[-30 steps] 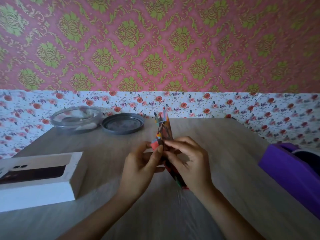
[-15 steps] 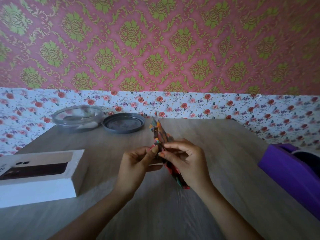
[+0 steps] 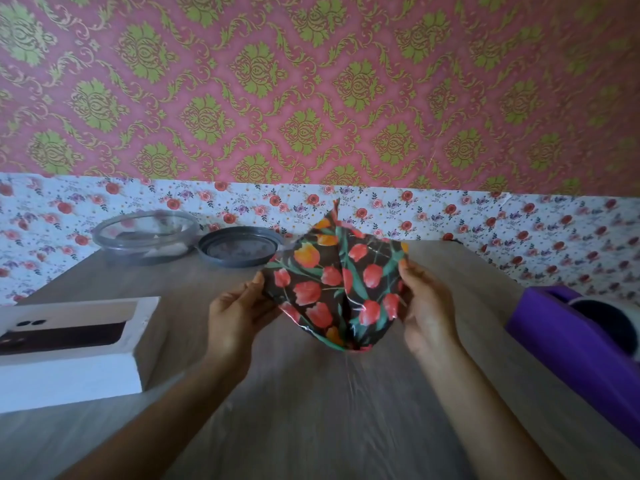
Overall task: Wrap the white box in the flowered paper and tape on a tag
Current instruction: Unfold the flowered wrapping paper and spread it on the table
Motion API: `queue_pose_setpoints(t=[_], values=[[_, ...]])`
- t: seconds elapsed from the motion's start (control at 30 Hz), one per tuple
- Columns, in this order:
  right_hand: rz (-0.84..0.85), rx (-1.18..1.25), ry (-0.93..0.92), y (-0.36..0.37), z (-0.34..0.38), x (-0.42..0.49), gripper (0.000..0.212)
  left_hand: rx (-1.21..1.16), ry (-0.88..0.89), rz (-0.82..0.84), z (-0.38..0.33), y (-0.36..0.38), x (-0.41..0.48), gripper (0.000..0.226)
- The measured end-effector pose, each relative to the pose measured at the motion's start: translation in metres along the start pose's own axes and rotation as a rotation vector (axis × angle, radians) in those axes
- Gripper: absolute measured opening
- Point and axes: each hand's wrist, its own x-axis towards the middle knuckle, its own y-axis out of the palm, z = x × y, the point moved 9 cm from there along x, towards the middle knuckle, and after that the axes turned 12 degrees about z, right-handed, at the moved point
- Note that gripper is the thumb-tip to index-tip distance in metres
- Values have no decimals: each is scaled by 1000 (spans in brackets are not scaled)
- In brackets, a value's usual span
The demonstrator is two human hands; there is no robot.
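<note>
The flowered paper (image 3: 337,285), dark with red and orange tulips, is held partly unfolded above the middle of the table, its lower tip touching the tabletop. My left hand (image 3: 235,313) pinches its left edge and my right hand (image 3: 424,306) pinches its right edge. The white box (image 3: 69,348), with a phone pictured on its lid, lies flat at the table's left side, apart from both hands. I see no tag.
A purple tape dispenser (image 3: 571,341) stands at the right edge. A clear round container (image 3: 145,237) and its grey lid (image 3: 239,245) sit at the back left of the wooden table (image 3: 311,410). Flowered wall covering rises behind.
The paper was a narrow folded strip pinched between both hands. My hands have moved apart and spread it open into a wide creased sheet.
</note>
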Motion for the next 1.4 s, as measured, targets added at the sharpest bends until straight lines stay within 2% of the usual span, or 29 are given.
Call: queue_pose_setpoints(t=[0.1, 0.17, 0.23, 0.3, 0.37, 0.43, 0.5, 0.53, 0.6, 0.63, 0.73, 0.8, 0.9, 0.97, 1.03, 1.1, 1.13, 1.2, 1.23, 1.33, 1.4], values=[[-107, -82, 16, -23, -3, 5, 17, 70, -22, 49, 7, 4, 1, 24], [-122, -167, 14, -24, -8, 6, 11, 106, -11, 71, 13, 8, 0, 17], [-102, -426, -95, -21, 1, 7, 29, 101, -1, 58, 14, 1, 3, 13], [1, -701, -276, -3, 16, 1, 38, 141, -48, 106, 13, -1, 8, 18], [90, -815, -390, 14, 21, -7, 40, 302, -131, 181, 10, 3, 9, 16], [151, -781, -415, 24, 22, -11, 33, 480, -128, 217, 1, 7, 10, 32], [209, -728, -412, 31, 22, -13, 12, 764, 1, 210, -18, 11, 9, 59], [207, -736, -428, 33, 24, -16, 10, 925, 83, 172, -28, 11, 9, 62], [144, -749, -433, 29, 26, -17, 11, 1159, 196, 107, -41, 9, 10, 52], [100, -711, -423, 24, 26, -15, 16, 1204, 222, 92, -43, 6, 13, 49], [11, -456, -272, 8, 15, -8, 34, 1097, 161, 111, -31, 0, 20, 44], [-92, -344, -190, -11, 13, -3, 31, 925, 85, 102, -20, -7, 24, 42], [-334, -157, -82, -56, 15, 2, 21, 703, 27, -33, -19, -41, 36, 36], [-408, -105, 27, -76, 10, 5, 18, 632, -23, -88, -18, -64, 43, 38], [-404, -171, 81, -84, 4, 7, 23, 752, -98, -56, -8, -71, 48, 35], [-391, -266, 100, -85, -3, 8, 26, 926, -178, 41, 8, -64, 49, 18], [-396, -317, 108, -86, -6, 8, 27, 965, -211, 80, 16, -60, 48, 23], [-395, -428, 117, -90, -9, 8, 25, 915, -224, 129, 27, -57, 47, 58], [-389, -498, 117, -91, -8, 8, 25, 870, -208, 118, 27, -58, 48, 63], [-355, -720, 68, -91, -4, 10, 26, 785, -205, 38, 22, -62, 46, 51], [-323, -851, 52, -86, 0, 10, 7, 850, -185, -13, 13, -64, 46, 31]])
